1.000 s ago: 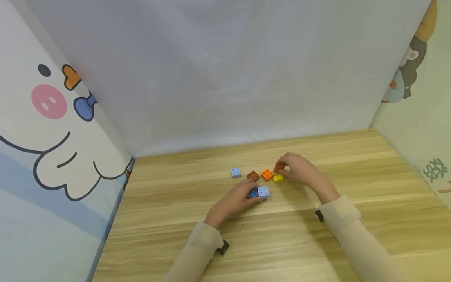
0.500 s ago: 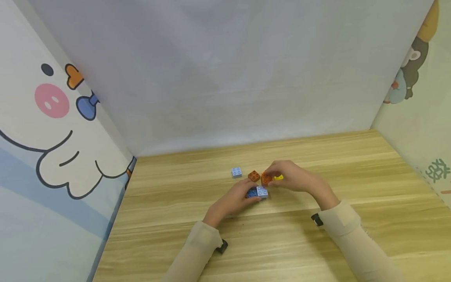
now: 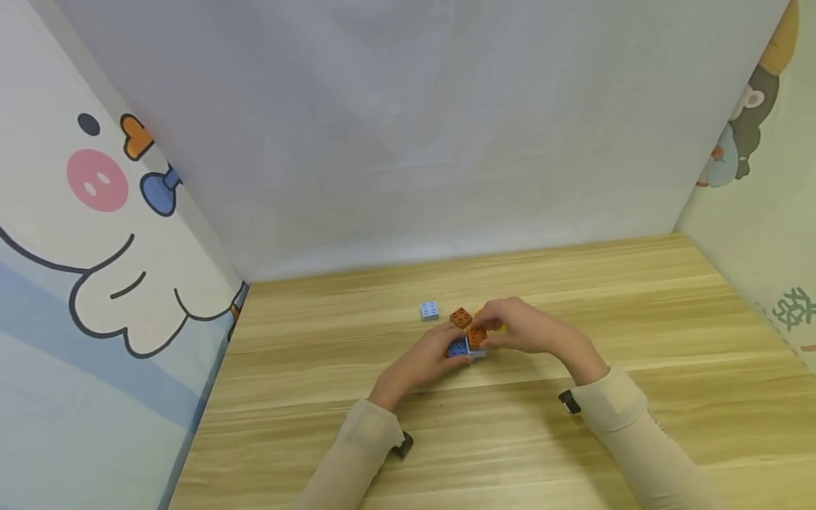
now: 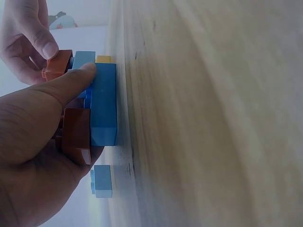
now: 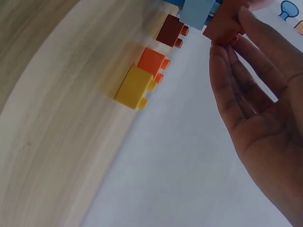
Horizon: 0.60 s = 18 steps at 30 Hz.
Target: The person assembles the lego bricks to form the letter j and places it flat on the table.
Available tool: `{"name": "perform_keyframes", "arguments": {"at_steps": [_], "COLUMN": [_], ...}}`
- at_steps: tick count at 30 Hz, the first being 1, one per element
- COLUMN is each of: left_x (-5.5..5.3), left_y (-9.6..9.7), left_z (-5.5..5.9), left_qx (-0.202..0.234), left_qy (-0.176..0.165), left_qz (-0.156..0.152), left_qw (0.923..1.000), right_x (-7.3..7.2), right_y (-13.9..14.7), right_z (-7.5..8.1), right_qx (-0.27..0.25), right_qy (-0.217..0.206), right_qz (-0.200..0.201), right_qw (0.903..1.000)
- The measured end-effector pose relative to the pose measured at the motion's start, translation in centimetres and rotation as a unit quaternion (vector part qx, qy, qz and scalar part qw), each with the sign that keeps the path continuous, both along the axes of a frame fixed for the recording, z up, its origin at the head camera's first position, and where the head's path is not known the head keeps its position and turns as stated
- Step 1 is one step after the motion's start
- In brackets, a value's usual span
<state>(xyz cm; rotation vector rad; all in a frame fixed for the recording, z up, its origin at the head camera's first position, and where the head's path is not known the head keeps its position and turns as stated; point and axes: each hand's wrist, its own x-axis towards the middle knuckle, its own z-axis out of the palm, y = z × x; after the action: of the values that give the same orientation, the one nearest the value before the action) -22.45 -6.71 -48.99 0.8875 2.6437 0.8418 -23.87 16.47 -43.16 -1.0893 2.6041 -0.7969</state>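
My left hand [image 3: 421, 365] grips a long blue brick [image 4: 103, 106] low at the table. On the end of it nearer the left palm sits a brown brick [image 4: 77, 134], mostly under the hand in the head view. A light blue brick [image 4: 85, 58] is on the other end. Thumb and fingers of my right hand [image 3: 525, 324] pinch a second brown brick [image 5: 222, 22] right at the studs of that light blue brick. In the left wrist view the two line up, with a thin sliver between them.
On the wooden table [image 3: 306, 340] lie a loose light blue brick [image 3: 430, 310] and a brown brick [image 3: 461, 317], behind the left hand. An orange brick [image 5: 150, 62] and a yellow brick [image 5: 134, 89] sit behind the right hand. A white wall [image 3: 408, 177] rises at the back.
My right hand has carried its brown brick left and nearer, from beside the yellow brick to over the light blue brick. The left hand has stayed on the blue brick.
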Motion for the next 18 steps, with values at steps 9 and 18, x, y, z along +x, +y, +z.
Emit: {"name": "perform_keyframes", "arguments": {"at_steps": [9,18], "left_x": [0.12,-0.08], "left_y": [0.19,0.15], "left_z": [-0.09,0.01], "left_qx": [0.007,0.018], "left_qy": [-0.01,-0.013], "left_qz": [0.0,0.0], "left_qw": [0.9999,0.9998], "right_x": [0.05,0.07], "right_y": [-0.09,-0.75], "right_z": [-0.35,-0.15], "right_qx": [0.006,0.02], "right_qy": [-0.005,0.014], "right_qz": [0.006,0.003], "right_qw": [1.0,0.9997]}}
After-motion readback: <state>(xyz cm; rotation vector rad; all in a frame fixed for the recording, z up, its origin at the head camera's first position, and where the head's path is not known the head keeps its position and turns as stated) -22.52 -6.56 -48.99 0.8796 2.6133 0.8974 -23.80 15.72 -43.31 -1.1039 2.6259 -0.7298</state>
